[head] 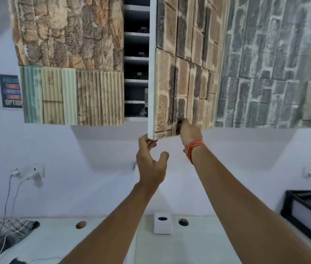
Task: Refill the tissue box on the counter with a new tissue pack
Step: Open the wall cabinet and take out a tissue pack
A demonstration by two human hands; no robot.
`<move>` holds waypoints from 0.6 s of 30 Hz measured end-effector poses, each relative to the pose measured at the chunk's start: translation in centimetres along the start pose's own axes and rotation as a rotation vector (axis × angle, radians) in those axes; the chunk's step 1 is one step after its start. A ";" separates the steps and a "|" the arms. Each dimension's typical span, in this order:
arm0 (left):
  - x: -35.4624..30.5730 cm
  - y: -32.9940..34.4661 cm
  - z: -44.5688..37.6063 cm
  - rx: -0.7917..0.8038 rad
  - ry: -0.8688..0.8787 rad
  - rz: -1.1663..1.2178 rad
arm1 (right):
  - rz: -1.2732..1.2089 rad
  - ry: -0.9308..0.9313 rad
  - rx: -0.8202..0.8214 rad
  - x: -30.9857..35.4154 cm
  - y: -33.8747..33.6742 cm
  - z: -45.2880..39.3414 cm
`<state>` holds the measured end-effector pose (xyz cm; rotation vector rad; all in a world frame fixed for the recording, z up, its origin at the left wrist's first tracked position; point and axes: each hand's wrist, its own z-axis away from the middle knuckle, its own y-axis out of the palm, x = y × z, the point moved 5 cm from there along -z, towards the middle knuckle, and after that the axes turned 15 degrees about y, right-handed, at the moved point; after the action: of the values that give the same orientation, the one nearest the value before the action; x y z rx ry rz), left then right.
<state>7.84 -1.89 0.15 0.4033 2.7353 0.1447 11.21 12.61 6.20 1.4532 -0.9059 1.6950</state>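
Both forearms run up from the bottom edge toward frame centre. Between them, bottom centre, white tissue box [162, 225] sits upright on the white counter [198, 244], oval top slot dark, nothing touching it. Round cable hole [183, 222] just right of the box, another [81, 224] well to its left. Plaid cloth [2, 233] at lower left, black-framed box [310, 216] at lower right.

Further up: left hand [151, 164] is spread, fingertips on the bottom corner of the open cabinet door [181, 73], thumb free, not clamped on anything. Right hand [189, 133], orange thread band [193, 148] at the wrist, is pinched closed on the door's lower edge.

Beyond, centre top: shelves [136, 58] in the gap, contents too dark to identify. Wall socket [31, 171] mid left, poster [11, 91] above it.
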 end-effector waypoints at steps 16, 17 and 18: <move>-12.6 17.0 5.4 0.560 0.295 0.114 | 0.109 -0.837 -0.376 2.6 -20.6 8.4; -12.7 18.3 5.5 0.609 0.281 0.091 | 0.119 -0.821 -0.402 2.5 -22.1 7.9; -12.7 19.4 5.6 0.668 0.262 0.063 | 0.121 -0.806 -0.406 2.3 -23.3 7.3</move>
<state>26.25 13.15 2.29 0.6836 2.9670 -0.7702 34.74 18.07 10.71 1.8198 -1.6722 0.8753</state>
